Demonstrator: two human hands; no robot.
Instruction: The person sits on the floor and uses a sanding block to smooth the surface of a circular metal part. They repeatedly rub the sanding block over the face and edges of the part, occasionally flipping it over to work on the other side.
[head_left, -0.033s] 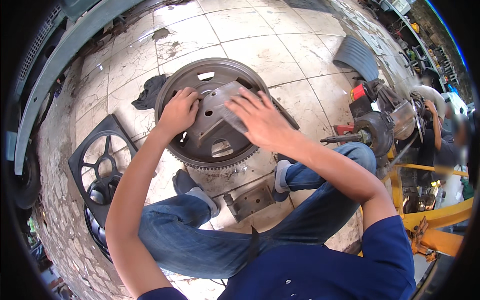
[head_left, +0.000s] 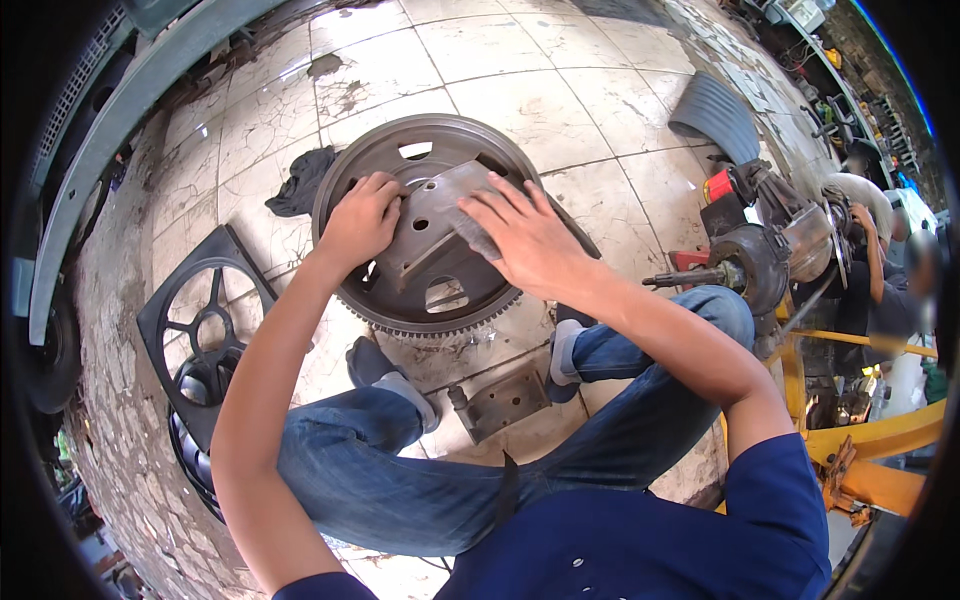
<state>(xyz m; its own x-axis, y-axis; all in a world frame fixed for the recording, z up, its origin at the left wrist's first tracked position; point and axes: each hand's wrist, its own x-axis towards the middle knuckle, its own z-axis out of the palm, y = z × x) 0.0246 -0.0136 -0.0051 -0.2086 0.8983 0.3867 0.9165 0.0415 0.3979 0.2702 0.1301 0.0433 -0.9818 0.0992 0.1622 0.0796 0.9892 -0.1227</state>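
Note:
A flat grey metal plate (head_left: 436, 240) with round holes lies tilted across a large dark metal wheel with a toothed rim (head_left: 430, 328), on the tiled floor before me. My left hand (head_left: 366, 222) is closed, its fingers curled over the plate's left edge. Across the plate's right part rests my right hand (head_left: 528, 240), fingers stretched and slightly spread. It presses a thin grey sheet (head_left: 478, 240) that looks like sandpaper against the plate; most of the sheet is hidden under the palm.
Between my feet lies another holed plate (head_left: 505, 402). A black fan shroud (head_left: 185, 325) stands at the left, a black cloth (head_left: 302, 182) beside the wheel. To the right are a greasy machine part (head_left: 750, 265), a curved grey sheet (head_left: 715, 115), a yellow frame (head_left: 880, 430) and another person (head_left: 875, 225).
My right hand has slid slightly up and to the right on the plate, with the grey sheet under it. The left hand keeps its hold.

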